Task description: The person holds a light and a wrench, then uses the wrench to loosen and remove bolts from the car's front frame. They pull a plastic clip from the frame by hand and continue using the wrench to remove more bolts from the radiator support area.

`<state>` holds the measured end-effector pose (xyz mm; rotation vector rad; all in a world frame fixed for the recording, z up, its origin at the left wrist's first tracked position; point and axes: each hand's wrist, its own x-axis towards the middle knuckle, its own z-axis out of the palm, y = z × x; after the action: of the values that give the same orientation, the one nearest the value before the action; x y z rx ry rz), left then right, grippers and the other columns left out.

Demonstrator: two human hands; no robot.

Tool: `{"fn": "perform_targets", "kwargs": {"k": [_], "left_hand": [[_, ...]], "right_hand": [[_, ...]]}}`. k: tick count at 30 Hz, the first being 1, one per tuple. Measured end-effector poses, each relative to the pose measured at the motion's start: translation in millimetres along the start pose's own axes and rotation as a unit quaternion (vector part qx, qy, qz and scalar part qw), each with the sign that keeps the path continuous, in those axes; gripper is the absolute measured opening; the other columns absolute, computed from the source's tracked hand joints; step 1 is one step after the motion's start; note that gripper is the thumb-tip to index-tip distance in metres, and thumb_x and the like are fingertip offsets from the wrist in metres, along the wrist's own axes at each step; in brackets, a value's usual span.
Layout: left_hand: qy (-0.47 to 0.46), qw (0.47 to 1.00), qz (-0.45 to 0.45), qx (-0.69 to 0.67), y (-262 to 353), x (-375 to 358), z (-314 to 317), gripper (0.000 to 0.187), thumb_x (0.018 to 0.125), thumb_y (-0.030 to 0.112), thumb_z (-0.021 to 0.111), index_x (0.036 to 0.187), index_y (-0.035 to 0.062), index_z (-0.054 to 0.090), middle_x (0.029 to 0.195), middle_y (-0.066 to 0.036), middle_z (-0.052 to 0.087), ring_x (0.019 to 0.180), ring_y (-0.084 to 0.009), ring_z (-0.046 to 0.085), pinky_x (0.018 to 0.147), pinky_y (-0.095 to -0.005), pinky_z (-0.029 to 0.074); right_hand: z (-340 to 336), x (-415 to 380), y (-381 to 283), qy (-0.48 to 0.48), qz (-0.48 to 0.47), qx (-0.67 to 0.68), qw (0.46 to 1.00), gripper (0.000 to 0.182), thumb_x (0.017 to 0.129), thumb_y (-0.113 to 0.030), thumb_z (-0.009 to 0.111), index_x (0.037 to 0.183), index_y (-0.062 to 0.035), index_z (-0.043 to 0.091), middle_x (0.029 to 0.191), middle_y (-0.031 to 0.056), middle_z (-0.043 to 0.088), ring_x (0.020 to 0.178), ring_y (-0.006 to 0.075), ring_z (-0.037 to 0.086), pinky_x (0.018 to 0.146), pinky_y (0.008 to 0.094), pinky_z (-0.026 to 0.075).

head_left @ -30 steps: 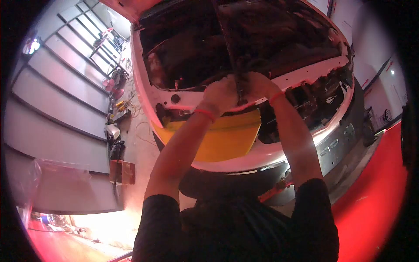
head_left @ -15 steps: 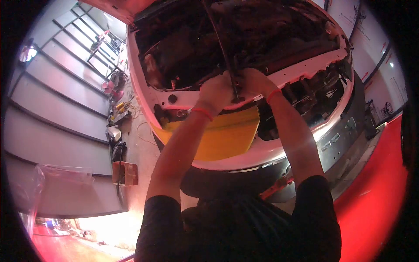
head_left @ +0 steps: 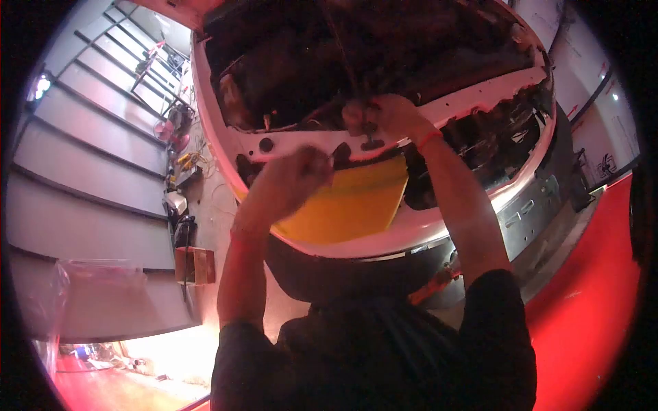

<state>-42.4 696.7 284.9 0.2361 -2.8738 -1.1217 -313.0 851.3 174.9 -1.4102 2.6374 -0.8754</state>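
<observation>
In the head view, the left hand (head_left: pixel 295 179) had been drawn back from the dark rod (head_left: pixel 336 34) and was seen blurred over the yellow sheet (head_left: pixel 356 212); whether anything was held could not be told. The right hand (head_left: pixel 399 118) was kept beside the dark fitting (head_left: pixel 371 144) at the car's front crossmember (head_left: pixel 473 98), its grip obscured by shadow. The fitting was apparently left to one hand.

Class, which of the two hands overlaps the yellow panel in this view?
The left hand hides part of the yellow panel; the right hand appears higher, clear of it.
</observation>
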Motion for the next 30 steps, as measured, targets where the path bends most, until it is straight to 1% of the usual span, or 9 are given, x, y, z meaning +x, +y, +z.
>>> {"fn": "perform_targets", "kwargs": {"k": [2,4,11,13,17,19,23,25,30], "left_hand": [[-0.13,0.982,0.112,-0.074,-55,-40,17,0.031,0.097,0.026,0.064,0.115,0.0007,0.067,0.097,-0.016,0.075,0.095,-0.0264,0.075,0.087,-0.0366,0.056],[-0.194,0.969,-0.084,-0.126,-69,-76,50,0.033,0.096,0.023,0.065,0.117,-0.0021,0.067,0.108,-0.018,0.074,0.103,-0.0283,0.073,0.089,-0.036,0.056],[-0.104,0.993,0.015,-0.045,-155,-147,176,0.03,0.096,0.02,0.064,0.118,-0.0005,0.065,0.112,-0.021,0.07,0.105,-0.0388,0.069,0.089,-0.0439,0.056],[-0.045,0.998,0.027,-0.024,-144,-152,193,0.023,0.098,0.019,0.065,0.114,0.0017,0.068,0.114,-0.022,0.069,0.103,-0.0434,0.068,0.087,-0.0472,0.058],[-0.068,0.997,0.0,0.021,-130,-147,214,0.022,0.096,0.013,0.062,0.115,0.0047,0.067,0.117,-0.02,0.065,0.098,-0.0432,0.069,0.082,-0.0506,0.059],[-0.067,0.995,0.014,0.073,-142,-143,225,0.016,0.097,0.014,0.057,0.11,0.0071,0.064,0.111,-0.018,0.063,0.092,-0.0396,0.071,0.082,-0.0537,0.057],[-0.062,0.993,0.044,0.088,-145,-140,228,0.015,0.095,0.011,0.055,0.107,0.0082,0.065,0.106,-0.016,0.063,0.09,-0.0366,0.071,0.08,-0.0498,0.058],[0.03,0.986,0.15,0.07,-150,-140,234,0.013,0.093,0.011,0.059,0.102,0.0094,0.068,0.105,-0.015,0.063,0.092,-0.0341,0.07,0.079,-0.0468,0.058],[-0.008,0.992,0.116,0.045,-151,-138,234,0.01,0.09,0.012,0.063,0.097,0.0082,0.069,0.104,-0.015,0.064,0.098,-0.0332,0.067,0.082,-0.0463,0.057]], "right_hand": [[3,0,-2,-0.003,0.012,-0.013,1.0,0.051,0.1,-0.055,0.054,0.118,-0.0116,0.074,0.109,0.0226,0.074,0.104,0.0439,0.069,0.091,0.0537,0.055],[14,-5,4,0.106,-0.026,-0.045,0.993,0.045,0.098,-0.05,0.06,0.118,-0.0116,0.075,0.106,0.0205,0.075,0.1,0.0424,0.071,0.09,0.049,0.056],[4,-36,-15,0.186,-0.032,0.107,0.976,0.034,0.094,-0.032,0.072,0.117,-0.008,0.075,0.106,0.0147,0.076,0.096,0.035,0.073,0.085,0.0429,0.058],[-12,-37,-17,0.361,-0.118,-0.034,0.925,0.028,0.095,-0.027,0.072,0.118,-0.011,0.075,0.105,0.0135,0.077,0.095,0.0345,0.073,0.085,0.0445,0.058],[-31,-18,-6,0.396,-0.129,-0.148,0.897,0.027,0.097,-0.028,0.068,0.12,-0.0154,0.074,0.106,0.0123,0.077,0.097,0.0354,0.073,0.086,0.0459,0.058],[-28,-14,-4,0.269,-0.053,-0.107,0.956,0.029,0.098,-0.03,0.066,0.123,-0.0165,0.072,0.11,0.0134,0.076,0.101,0.0372,0.072,0.089,0.0469,0.058],[-25,-11,-5,0.199,-0.038,-0.075,0.976,0.033,0.097,-0.033,0.066,0.124,-0.0156,0.072,0.113,0.014,0.075,0.105,0.0393,0.07,0.093,0.0475,0.056],[-30,-21,-26,0.064,-0.024,-0.122,0.99,0.039,0.094,-0.034,0.069,0.127,-0.0132,0.07,0.115,0.0172,0.074,0.109,0.0397,0.069,0.096,0.0481,0.055],[-11,7,25,0.02,-0.071,-0.045,0.996,0.045,0.091,-0.033,0.072,0.129,-0.0093,0.069,0.121,0.0202,0.072,0.112,0.0383,0.069,0.099,0.0464,0.054]]}}
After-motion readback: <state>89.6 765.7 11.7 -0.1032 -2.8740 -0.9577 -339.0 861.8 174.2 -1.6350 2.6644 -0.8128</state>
